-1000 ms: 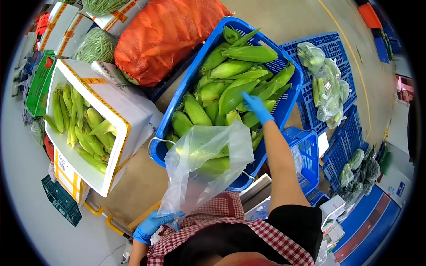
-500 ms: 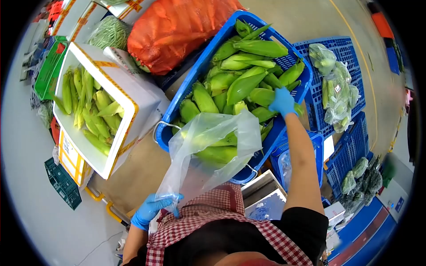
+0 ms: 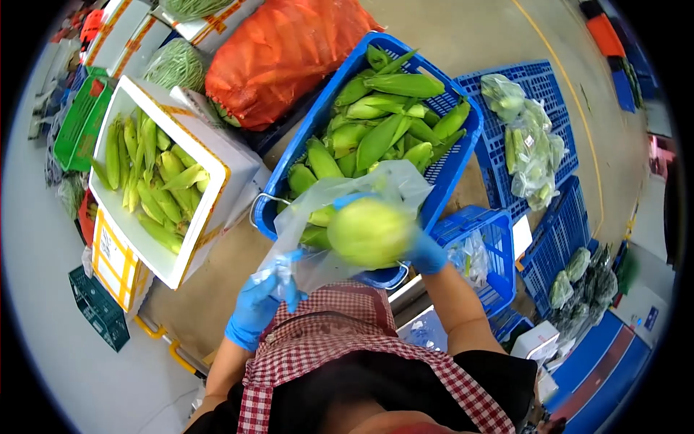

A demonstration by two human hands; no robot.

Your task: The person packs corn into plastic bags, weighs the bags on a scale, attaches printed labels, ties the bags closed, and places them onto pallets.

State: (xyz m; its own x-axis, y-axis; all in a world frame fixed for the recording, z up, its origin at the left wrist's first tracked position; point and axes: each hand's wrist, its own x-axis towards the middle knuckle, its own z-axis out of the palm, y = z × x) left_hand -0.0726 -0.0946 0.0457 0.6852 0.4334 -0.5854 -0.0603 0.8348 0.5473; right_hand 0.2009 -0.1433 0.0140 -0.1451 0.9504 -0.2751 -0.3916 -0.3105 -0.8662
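In a blue glove, my left hand [image 3: 264, 296] is closed on the lower left edge of a clear plastic bag [image 3: 296, 224]. My right hand [image 3: 426, 253], also gloved, grips an ear of corn [image 3: 370, 231] in green husk, seen end-on and smeared by motion. This ear is in front of the bag; whether any of it is inside, I cannot tell. Behind the bag, a large blue basket [image 3: 473, 123] holds many husked-in green ears [image 3: 376, 141]. More corn shows through or beneath the bag.
At left, a white foam box [image 3: 220, 195] holds slimmer corn ears [image 3: 155, 181]. An orange mesh sack [image 3: 282, 58] lies behind. To the right are a smaller blue crate [image 3: 499, 253] and blue pallets [image 3: 567, 145] with bagged vegetables [image 3: 535, 145]. A green crate [image 3: 83, 130] stands far left.
My right hand has come from the basket's right side down to the bag, bringing an ear of corn. My left hand has risen slightly rightward with the bag. The whole view has shifted a little.
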